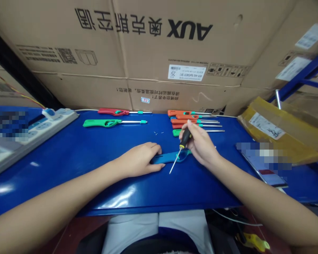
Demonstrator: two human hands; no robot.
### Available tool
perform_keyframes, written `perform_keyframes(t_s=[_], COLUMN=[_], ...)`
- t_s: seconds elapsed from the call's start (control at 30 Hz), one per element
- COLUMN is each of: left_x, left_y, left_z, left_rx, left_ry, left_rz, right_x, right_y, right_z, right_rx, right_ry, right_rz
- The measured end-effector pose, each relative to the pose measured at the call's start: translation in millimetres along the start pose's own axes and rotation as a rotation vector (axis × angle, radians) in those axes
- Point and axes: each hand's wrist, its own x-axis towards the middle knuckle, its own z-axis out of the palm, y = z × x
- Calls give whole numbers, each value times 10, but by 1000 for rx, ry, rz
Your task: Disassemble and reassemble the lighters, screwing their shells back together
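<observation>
My left hand grips the rear end of a blue long-necked lighter, which lies on the blue table between my hands. Closed around the handle of a screwdriver, black with a yellow band, is my right hand. The screwdriver's thin shaft slants down to the left across the lighter, its tip showing just in front of the lighter's body. My right hand partly covers the lighter's nozzle end. A few tiny white slivers lie on the table beyond my left hand.
Several orange, red and green lighters lie behind my right hand. A red lighter and a green lighter lie at back left. A power strip is left; a phone and yellow-taped package are right. Cardboard stands behind.
</observation>
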Motion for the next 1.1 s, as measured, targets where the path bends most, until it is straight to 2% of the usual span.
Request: perform_keyframes(t_s=[0.03, 0.1, 0.27, 0.37, 0.53, 0.67, 0.87, 1.1], left_x=[10, 31, 97, 220, 694, 1168, 1662, 1932], left_y=[-17, -46, -149, -251, -393, -414, -393, -495], left_z=[-5, -8, -9, -79, -334, -453, -376, -355], left_rx=[-7, -9, 47, 94, 178, 237, 326, 396], left_ry=[-15, -14, 88, 157, 287, 286, 212, 210], left_rz=[17, 38, 25, 3, -33, -17, 14, -11], right_x=[18, 40, 28, 13, 28, 77, 223, 321], right_y=[41, 88, 69, 54, 134, 252, 366, 408], right_z=[-14, -33, -46, -49, -64, -104, -249, -356], right_rx=[90, 135, 215, 263, 321, 329, 329, 324], right_ry=[24, 28, 43, 48, 39, 38, 92, 148], right_rz=[72, 99, 56, 56, 130, 192, 249, 300])
